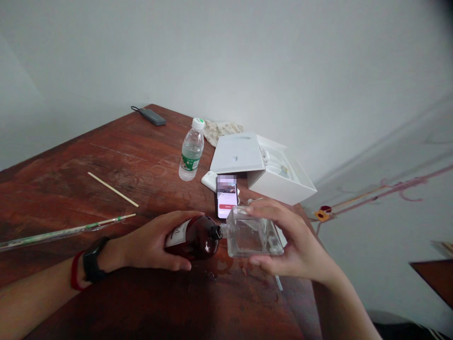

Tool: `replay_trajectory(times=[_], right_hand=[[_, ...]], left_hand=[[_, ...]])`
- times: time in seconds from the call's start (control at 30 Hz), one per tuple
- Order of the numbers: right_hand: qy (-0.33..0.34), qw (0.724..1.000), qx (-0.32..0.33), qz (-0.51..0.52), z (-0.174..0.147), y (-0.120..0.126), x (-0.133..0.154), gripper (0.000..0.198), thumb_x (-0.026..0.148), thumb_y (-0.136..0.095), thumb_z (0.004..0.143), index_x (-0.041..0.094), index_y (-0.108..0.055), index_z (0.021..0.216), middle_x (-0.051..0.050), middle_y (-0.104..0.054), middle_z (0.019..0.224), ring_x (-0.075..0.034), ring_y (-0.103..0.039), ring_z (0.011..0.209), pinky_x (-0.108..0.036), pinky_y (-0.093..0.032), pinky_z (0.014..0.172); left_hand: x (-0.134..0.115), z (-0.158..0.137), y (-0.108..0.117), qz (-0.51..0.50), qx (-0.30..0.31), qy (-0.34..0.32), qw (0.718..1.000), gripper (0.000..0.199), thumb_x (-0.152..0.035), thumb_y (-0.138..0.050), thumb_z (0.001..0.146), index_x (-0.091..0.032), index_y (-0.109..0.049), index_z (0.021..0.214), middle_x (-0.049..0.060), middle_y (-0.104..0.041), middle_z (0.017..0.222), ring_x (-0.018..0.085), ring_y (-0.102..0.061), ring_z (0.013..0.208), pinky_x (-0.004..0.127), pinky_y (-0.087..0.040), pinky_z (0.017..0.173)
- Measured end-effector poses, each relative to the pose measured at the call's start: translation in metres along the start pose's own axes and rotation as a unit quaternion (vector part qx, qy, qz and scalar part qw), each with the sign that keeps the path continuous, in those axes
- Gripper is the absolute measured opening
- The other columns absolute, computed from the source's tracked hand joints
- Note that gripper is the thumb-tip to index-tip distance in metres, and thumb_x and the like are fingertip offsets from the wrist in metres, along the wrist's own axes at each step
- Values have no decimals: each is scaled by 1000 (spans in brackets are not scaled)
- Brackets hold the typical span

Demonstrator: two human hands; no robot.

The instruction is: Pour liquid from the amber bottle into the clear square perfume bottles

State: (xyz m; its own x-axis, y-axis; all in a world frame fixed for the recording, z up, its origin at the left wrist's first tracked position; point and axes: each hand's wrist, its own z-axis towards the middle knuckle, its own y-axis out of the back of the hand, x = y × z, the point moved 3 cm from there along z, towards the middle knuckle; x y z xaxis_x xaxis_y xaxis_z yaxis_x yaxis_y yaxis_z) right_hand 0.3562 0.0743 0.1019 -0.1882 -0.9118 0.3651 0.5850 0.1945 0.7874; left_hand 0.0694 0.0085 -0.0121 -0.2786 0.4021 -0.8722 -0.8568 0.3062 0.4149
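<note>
My left hand (pixel 155 243) wraps round a dark reddish-brown bottle (pixel 196 241) with a pale label, tipped on its side with its black neck pointing right. Opposite it, my right hand (pixel 290 241) grips a clear square glass bottle (pixel 247 233), also tilted sideways, its threaded neck pointing left. The two necks meet mouth to mouth above the table; whether liquid passes between them I cannot tell. Small wet spots show on the wood below. Just behind the glass bottle lies a phone (pixel 226 198) with its screen lit.
On the wooden table (pixel 141 160) stands a water bottle (pixel 191 151) with a green label. Behind the phone are an open white box (pixel 240 156) and a cloth (pixel 221 131). A thin stick (pixel 113 190), wrapped chopsticks (pixel 67 232) and a grey power bank (pixel 152 116) lie left.
</note>
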Motion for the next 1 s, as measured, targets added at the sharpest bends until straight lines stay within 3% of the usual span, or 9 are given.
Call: replay_trajectory(times=[1.0], right_hand=[[-26,999,15,22,-1,0,-2,66,48,-89,84,28,-63,142,-10,-76,132,-33,-74,124,-46,-67,92]], left_hand=[[0,-2,0,24,-6,9,1000,96,-60,-94,79,-27,-51,158,14,-65,151,39,-65,133,53,-51,118]])
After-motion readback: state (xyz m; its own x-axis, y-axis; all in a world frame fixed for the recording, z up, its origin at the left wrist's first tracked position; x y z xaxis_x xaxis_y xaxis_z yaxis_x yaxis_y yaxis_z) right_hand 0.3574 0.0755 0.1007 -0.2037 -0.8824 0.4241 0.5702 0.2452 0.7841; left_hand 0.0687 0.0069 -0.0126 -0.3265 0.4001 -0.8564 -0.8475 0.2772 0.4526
